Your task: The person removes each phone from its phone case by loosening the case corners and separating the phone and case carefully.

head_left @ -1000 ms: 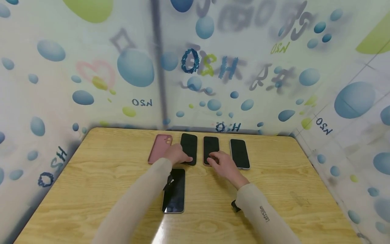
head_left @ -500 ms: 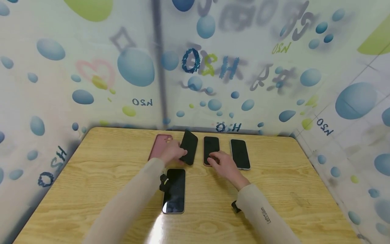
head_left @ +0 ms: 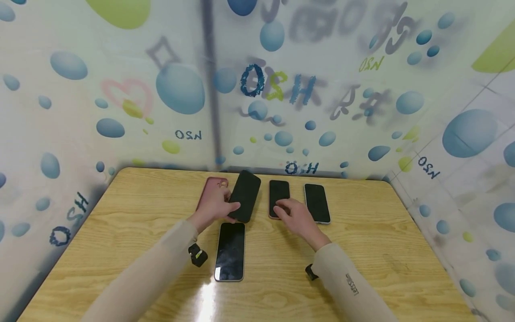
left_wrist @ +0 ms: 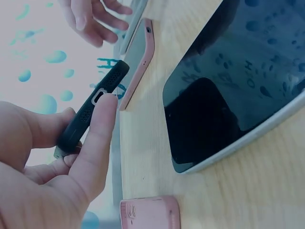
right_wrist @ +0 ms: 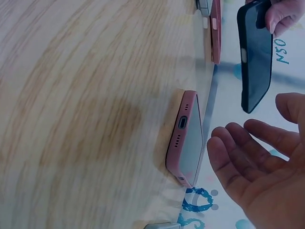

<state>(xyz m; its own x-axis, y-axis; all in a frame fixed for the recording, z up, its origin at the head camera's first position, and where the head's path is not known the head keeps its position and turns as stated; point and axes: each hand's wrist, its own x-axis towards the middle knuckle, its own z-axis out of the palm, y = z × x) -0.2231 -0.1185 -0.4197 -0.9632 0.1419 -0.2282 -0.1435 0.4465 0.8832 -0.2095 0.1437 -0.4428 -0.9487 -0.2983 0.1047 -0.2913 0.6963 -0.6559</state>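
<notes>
My left hand [head_left: 215, 205] grips a smartphone in a black case [head_left: 246, 194] by its left edge and lower end, raised and tilted off the table. Thumb and fingers pinch the case's sides in the left wrist view, where its charging port faces the camera. Fingers loosely bent, my right hand [head_left: 299, 220] hovers over the lower end of a smartphone in a pink case [head_left: 278, 191]; the right wrist view shows a gap between hand and phone. Under and behind my left hand lies an empty pink phone case [head_left: 206, 194] with camera cutouts, partly hidden.
A larger smartphone [head_left: 230, 255] lies screen up nearer to me, just below the raised one. Another smartphone with a light frame [head_left: 317, 203] lies to the right of my right hand. The wooden table [head_left: 362, 268] ends at a patterned wall behind.
My left hand has lifted the black-cased phone off the table, tilted it and drawn it slightly left and toward me. The right hand stays in place.
</notes>
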